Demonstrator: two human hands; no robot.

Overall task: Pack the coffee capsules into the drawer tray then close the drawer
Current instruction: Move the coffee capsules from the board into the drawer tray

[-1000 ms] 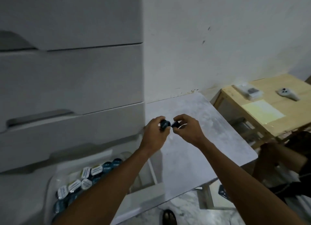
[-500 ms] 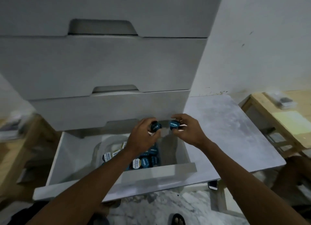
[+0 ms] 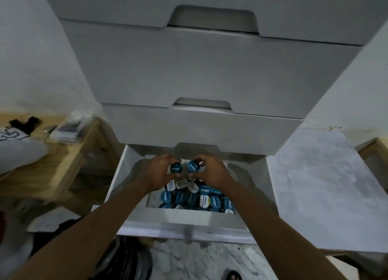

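Obs: left hand [image 3: 160,173] and right hand [image 3: 213,173] each pinch one capsule [image 3: 176,168] in curled fingers [image 3: 172,159], just above the drawer tray [image 3: 152,199], presumably to drop in.

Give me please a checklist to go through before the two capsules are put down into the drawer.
1. Grip of left hand on left capsule: ok.
2. Grip of right hand on right capsule: ok.
3. The drawer is pulled open: ok.
4. Both hands are over the tray: ok.
5. Free spot under the hands: cannot tell, the hands hide it.
6. The pile of capsules is low enough for closing: cannot tell.
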